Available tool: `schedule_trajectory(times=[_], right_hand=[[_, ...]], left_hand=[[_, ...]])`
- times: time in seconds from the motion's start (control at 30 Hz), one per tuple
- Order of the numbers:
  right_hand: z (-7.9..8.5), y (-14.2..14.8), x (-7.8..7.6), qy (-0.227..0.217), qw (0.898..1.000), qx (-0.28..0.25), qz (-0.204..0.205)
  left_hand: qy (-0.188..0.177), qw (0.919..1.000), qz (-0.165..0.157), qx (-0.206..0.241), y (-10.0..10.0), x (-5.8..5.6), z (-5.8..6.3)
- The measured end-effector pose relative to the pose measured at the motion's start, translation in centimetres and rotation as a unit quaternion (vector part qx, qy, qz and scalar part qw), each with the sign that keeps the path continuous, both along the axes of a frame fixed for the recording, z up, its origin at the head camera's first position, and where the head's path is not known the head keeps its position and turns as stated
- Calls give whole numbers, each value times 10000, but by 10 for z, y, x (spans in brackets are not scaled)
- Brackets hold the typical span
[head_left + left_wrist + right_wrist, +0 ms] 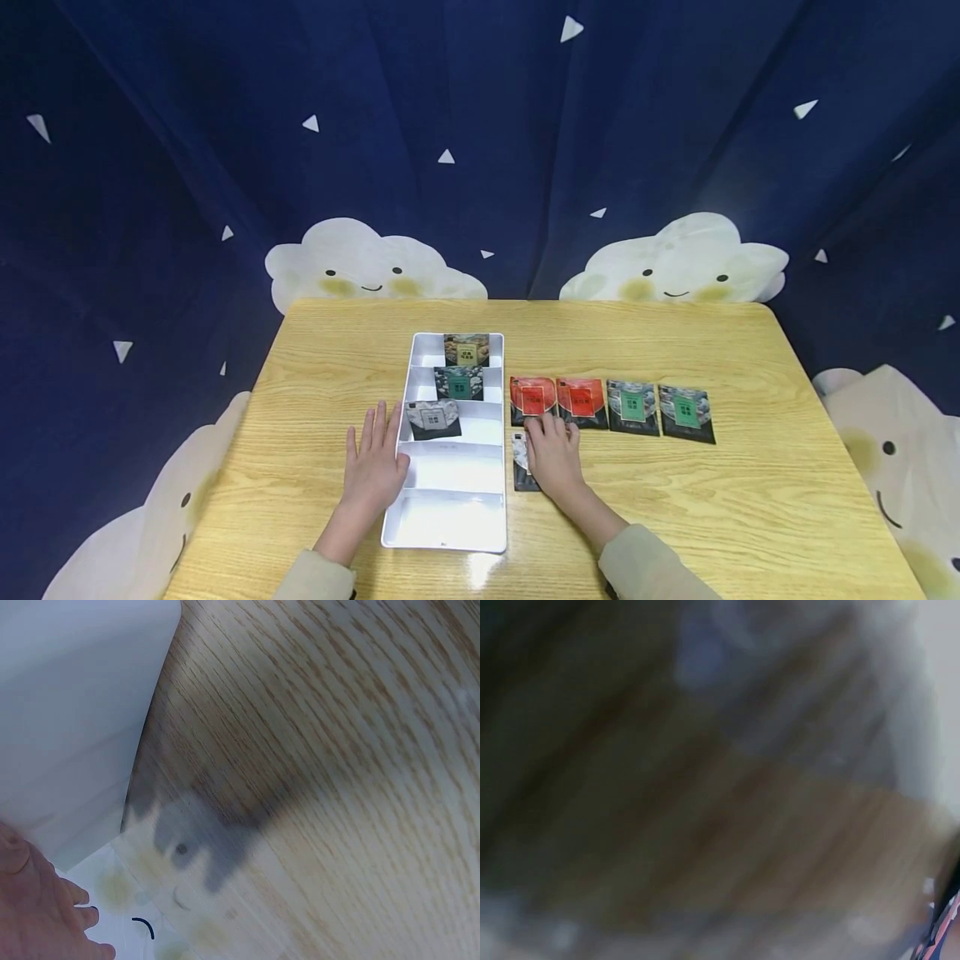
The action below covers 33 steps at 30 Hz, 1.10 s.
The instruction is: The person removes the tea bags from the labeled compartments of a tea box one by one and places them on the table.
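In the head view my left hand (372, 467) lies with fingers spread along the left rim of a white compartment tray (450, 521). Three sachets stand in the tray's upper compartments: a brown and gold sachet (467, 351), a dark green sachet (459, 383) and a grey-white sachet (433, 419). My right hand (553, 457) is over another grey-white sachet (522, 467) on the table, covering its right part. Its bent fingertips reach the lower edge of a red sachet (532, 400); their grip is hidden.
To the right, another red sachet (582, 402) and two green-labelled sachets (633, 407) continue the row on the wooden table (750, 500). Behind the table hangs a dark blue curtain (510, 125) with clouds. The right wrist view is blurred.
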State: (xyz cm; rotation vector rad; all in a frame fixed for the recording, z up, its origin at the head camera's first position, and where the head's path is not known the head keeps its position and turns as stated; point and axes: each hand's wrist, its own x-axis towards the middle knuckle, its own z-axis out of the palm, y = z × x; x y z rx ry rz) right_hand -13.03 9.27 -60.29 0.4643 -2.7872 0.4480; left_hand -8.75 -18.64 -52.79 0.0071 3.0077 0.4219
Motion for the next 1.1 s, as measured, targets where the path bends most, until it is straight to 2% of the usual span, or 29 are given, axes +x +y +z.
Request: schedule_trajectory(times=[0.23, 0.53, 0.8, 1.1], right_hand=[[7, 1, -6, 147, 9998, -153, -44], [38, -10, -17, 235, 9978, -623, 18], [62, -31, -25, 603, 9931, -934, 384], [77, -59, -27, 388, 9936, -703, 795]], left_hand=[[-9, 10000, 13, -23, 0, 0, 0], [-3, 10000, 7, -38, 0, 0, 1], [-20, 10000, 8, -28, 0, 0, 1], [-48, 10000, 21, -30, -1, -1, 0]])
